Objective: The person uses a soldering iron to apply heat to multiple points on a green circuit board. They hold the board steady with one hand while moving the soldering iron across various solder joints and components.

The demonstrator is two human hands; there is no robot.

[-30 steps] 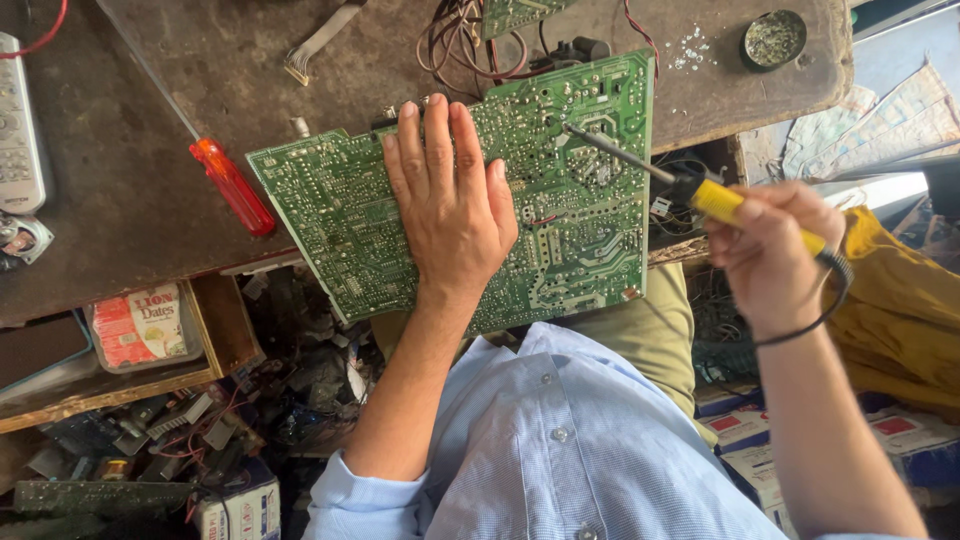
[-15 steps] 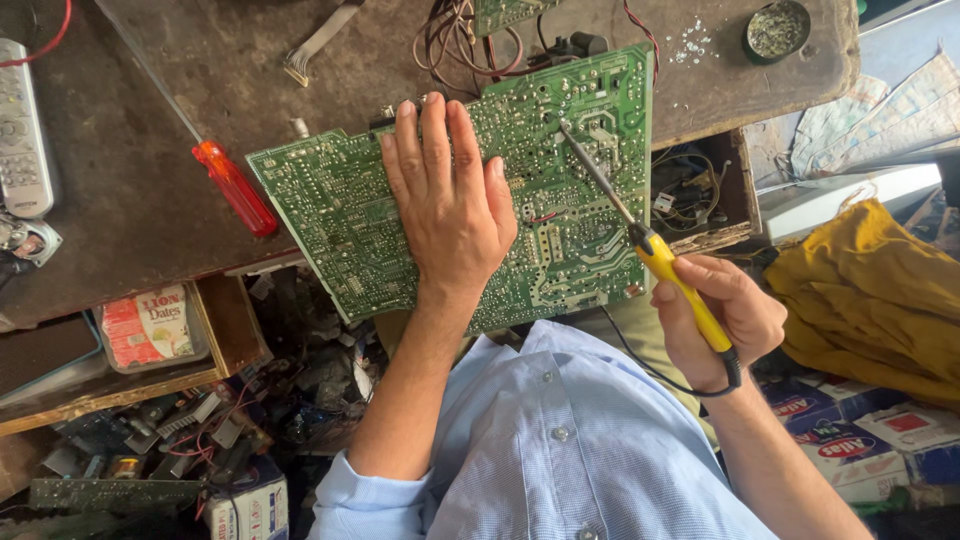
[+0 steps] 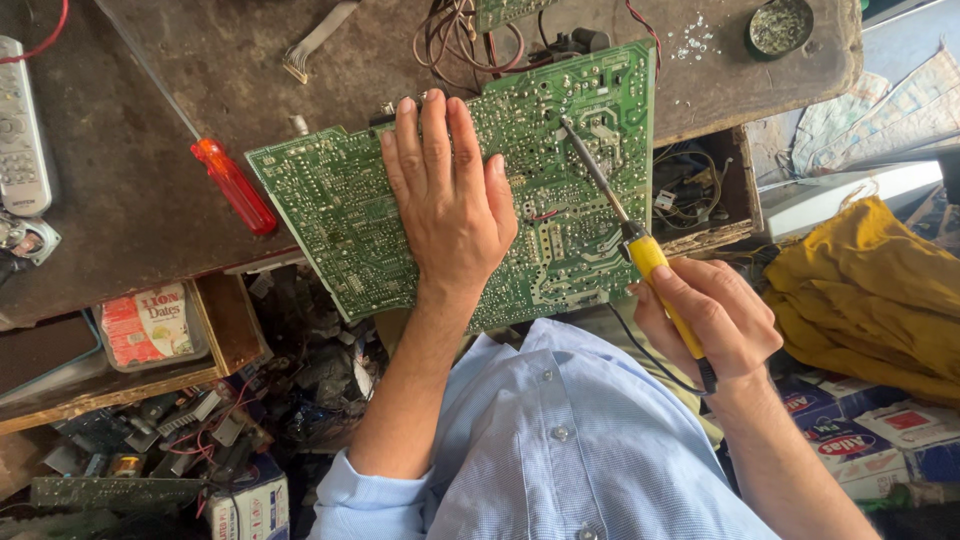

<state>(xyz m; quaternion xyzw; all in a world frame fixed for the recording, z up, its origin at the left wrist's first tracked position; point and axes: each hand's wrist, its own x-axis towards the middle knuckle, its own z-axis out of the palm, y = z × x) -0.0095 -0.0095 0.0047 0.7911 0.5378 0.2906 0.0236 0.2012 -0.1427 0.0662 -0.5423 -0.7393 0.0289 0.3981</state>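
Note:
A large green circuit board [image 3: 330, 210] lies solder side up on the edge of a dark workbench [image 3: 140, 190]. My left hand [image 3: 450, 200] rests flat on the middle of the board, fingers spread and pressing it down. My right hand [image 3: 710, 315] grips the yellow handle of a soldering iron [image 3: 640, 250]. Its metal tip touches the board at the upper right, near the board's far edge. A black cord runs from the handle past my wrist.
A red-handled screwdriver [image 3: 232, 185] lies left of the board. A grey remote [image 3: 20, 130] sits at the far left. Tangled wires [image 3: 460, 25] and a small round tin [image 3: 780, 25] are at the back. An open drawer [image 3: 700, 190], yellow cloth [image 3: 870, 290] and boxes of parts surround me.
My right hand has swung the soldering iron in from the right and lowered its tip onto the board's upper right area. My left hand has stayed flat on the board.

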